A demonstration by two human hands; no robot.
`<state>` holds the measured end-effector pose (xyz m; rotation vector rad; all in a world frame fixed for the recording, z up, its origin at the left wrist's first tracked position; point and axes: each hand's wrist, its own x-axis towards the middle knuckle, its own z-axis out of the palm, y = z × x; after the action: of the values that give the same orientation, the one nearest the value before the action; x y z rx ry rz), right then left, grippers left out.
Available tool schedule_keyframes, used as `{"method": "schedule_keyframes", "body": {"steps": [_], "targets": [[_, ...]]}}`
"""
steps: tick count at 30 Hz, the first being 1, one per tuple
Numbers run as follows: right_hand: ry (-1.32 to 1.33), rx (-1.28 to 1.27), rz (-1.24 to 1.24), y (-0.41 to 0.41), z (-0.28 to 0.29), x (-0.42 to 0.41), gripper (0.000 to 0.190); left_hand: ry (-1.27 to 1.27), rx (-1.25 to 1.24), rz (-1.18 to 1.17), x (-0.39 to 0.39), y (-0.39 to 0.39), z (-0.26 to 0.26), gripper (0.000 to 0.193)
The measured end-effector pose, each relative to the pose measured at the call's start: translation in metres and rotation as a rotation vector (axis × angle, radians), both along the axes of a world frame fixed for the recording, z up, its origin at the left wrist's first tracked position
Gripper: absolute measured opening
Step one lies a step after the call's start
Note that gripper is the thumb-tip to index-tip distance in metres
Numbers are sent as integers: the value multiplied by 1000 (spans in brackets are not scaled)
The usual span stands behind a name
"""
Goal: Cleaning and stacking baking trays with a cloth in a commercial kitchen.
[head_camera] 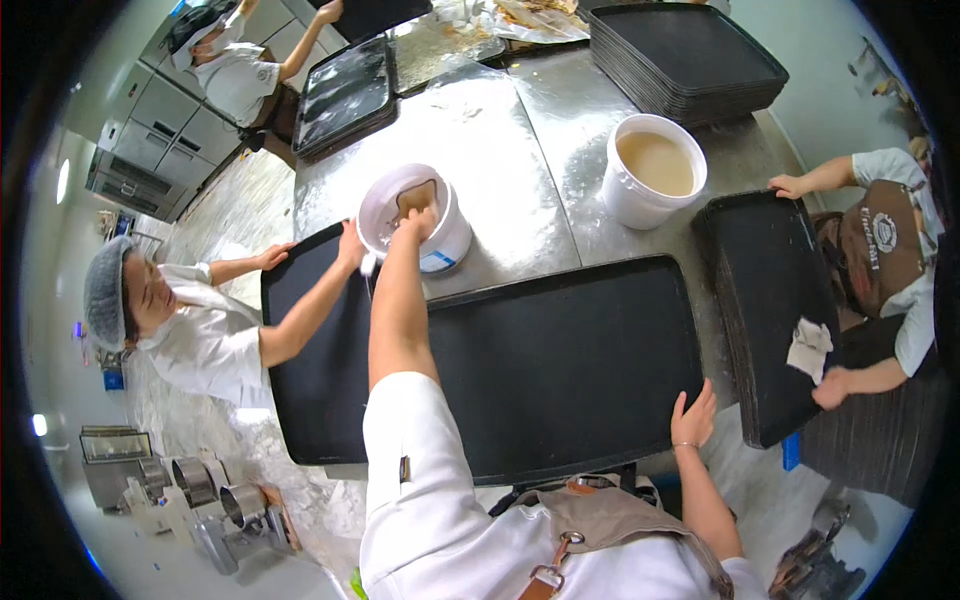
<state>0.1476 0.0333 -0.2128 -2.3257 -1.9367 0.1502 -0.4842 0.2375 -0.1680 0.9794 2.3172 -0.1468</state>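
A black baking tray (pixel 555 375) lies in front of me on the steel table. My left hand (pixel 418 222) reaches into a white plastic bucket (pixel 456 225), at a brown cloth or sponge (pixel 417 199); the fingertips are partly hidden, so the grip is unclear. At the tray's right edge rests my right hand (pixel 694 417), fingers apart, holding nothing. Another black tray (pixel 315 345) adjoins on the left, where a co-worker's hands touch its far edge and the bucket's side. A second white bucket (pixel 637 201) holds cloudy tan liquid.
On the right, a co-worker's hands are at a stack of black trays (pixel 772 300) with a pale cloth (pixel 810 349) on top. More stacked trays (pixel 690 45) stand at the back right, others (pixel 349 90) at the back left, near another person.
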Motion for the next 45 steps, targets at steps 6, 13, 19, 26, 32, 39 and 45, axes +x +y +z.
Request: {"method": "schedule_keyframes", "body": {"steps": [6,13,19,26,32,39,45], "targets": [[-2,-31,-6,1,5,-1,56,-28,171,-236,-16,3,-36,53],[-11,-15,-41,-2,4,1,54,-452,337,193,-17,-9,15,38],[17,60,-15,-3,3,3,54,-1486,1107,805,-15,-26,56,34],[2,24,-62,-5,5,1,52,-1572,1418,910,-28,-12,34,39],[3,25,-53,-6,2,2,51,-1108,1292,599,-21,-8,33,35],[32,24,-53,-3,-1,0,52,193,790,180,7,2,39,53],[35,15,-59,-6,-2,-1,52,285,821,257,4,5,31,48]]}}
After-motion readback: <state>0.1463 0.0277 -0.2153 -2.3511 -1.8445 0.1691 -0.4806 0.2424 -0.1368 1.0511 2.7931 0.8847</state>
